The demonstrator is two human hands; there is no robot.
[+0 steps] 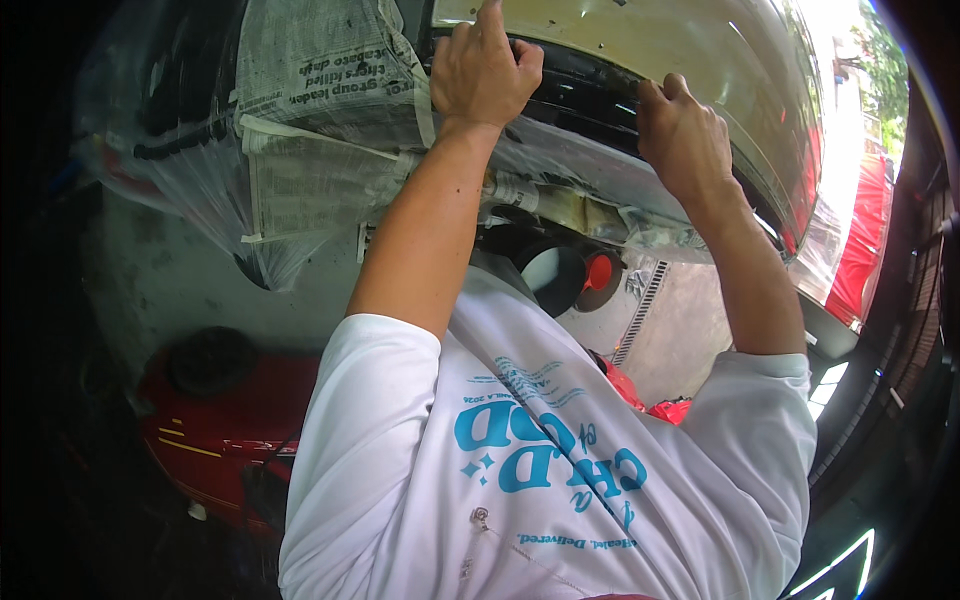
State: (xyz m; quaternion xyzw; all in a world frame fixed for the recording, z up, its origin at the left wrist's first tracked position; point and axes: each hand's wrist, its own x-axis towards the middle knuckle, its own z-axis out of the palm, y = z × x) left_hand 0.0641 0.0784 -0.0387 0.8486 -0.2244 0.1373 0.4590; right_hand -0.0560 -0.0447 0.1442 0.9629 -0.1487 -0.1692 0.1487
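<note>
My left hand (480,78) is at the edge of a glossy gold-beige car panel (620,32), index finger pointing up, other fingers curled over the black strip (585,92). My right hand (690,142) is farther along that strip, fingers bent and pressed to it. Whatever they pinch, if anything, is too small to name. Masking newspaper (310,70) is taped left of my left hand, and translucent plastic sheeting (195,190) drapes from it. More paper and plastic (560,208) hangs below the strip.
Below the car stand a dark bucket (545,280) and a red container (599,272) on the concrete floor, beside a drain grate (635,320). A red machine (210,430) is at lower left. Red sheeting (860,240) hangs at far right; red items (672,410) lie behind my torso.
</note>
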